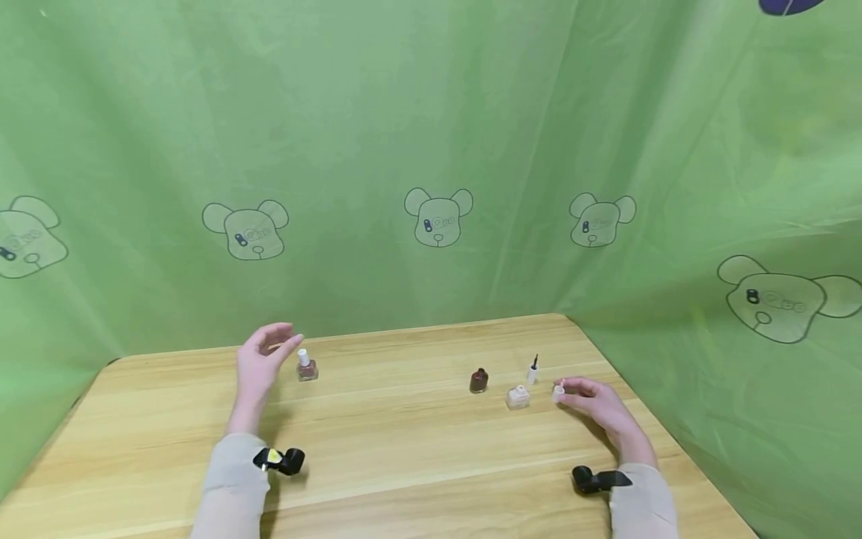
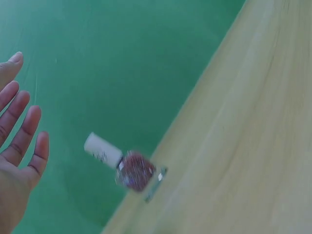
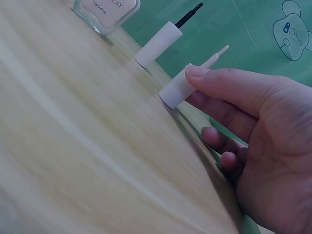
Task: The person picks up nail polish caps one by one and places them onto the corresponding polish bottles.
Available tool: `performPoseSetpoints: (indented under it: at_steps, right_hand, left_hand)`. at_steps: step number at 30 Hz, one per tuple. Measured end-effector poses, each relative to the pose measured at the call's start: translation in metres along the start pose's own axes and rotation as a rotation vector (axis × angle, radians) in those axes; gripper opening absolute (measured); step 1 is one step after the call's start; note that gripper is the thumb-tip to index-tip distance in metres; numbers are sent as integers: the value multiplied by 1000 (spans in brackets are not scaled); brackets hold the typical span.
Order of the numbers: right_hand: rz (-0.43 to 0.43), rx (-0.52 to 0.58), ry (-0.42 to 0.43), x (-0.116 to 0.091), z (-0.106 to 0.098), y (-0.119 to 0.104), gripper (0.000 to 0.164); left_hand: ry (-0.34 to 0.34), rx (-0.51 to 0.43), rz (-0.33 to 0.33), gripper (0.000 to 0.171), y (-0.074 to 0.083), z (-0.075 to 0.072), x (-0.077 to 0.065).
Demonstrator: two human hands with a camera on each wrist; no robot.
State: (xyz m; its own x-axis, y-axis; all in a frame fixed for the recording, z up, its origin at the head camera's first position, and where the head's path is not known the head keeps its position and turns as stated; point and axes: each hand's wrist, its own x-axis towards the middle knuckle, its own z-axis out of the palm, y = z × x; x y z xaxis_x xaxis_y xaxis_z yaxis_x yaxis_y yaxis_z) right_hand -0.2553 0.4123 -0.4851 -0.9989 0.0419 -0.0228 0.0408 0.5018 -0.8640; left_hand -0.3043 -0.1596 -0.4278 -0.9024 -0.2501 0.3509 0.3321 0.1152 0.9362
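Note:
My left hand (image 1: 259,368) is raised just left of a capped nail polish bottle (image 1: 307,370), its fingers relaxed and holding nothing. In the left wrist view, a gap separates that hand (image 2: 18,158) from the bottle's white cap. On the right, my right hand (image 1: 602,410) pinches a white nail polish brush cap (image 3: 175,91) between thumb and fingers. This cap stands on the table with its pale brush pointing up. Beside it, another white brush cap (image 3: 159,45) stands with a dark brush upward. A pale uncapped bottle (image 1: 518,398) and a dark red uncapped bottle (image 1: 479,382) stand to the left.
The wooden table (image 1: 377,449) ends at a green curtain (image 1: 350,150) printed with bear heads, behind and along both sides. Black wrist cameras (image 1: 291,461) are strapped over both sleeves.

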Motion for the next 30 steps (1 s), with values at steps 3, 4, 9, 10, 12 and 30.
performPoseSetpoints:
  at_steps: [3, 4, 9, 10, 12, 30]
  right_hand:
    - [1, 0, 6, 0, 1, 0, 52]
    - [2, -2, 7, 0, 1, 0, 52]
    - [23, 14, 15, -1, -1, -3, 55]
    - [24, 28, 11, -2, -2, -3, 56]
    - [30, 62, 8, -3, -3, -5, 56]
    - [-17, 353, -26, -7, -9, -14, 23]
  left_hand:
    - [-20, 10, 41, 37, 9, 7, -3]
    - [-31, 17, 49, 38, 12, 10, -3]
    - [-111, -8, 45, 41, 23, 24, -9]
    - [-132, -19, 37, 41, 26, 28, -10]
    - [-164, -27, 46, 40, 31, 34, -13]
    - [-415, 29, 347, 30, 47, 108, -54]
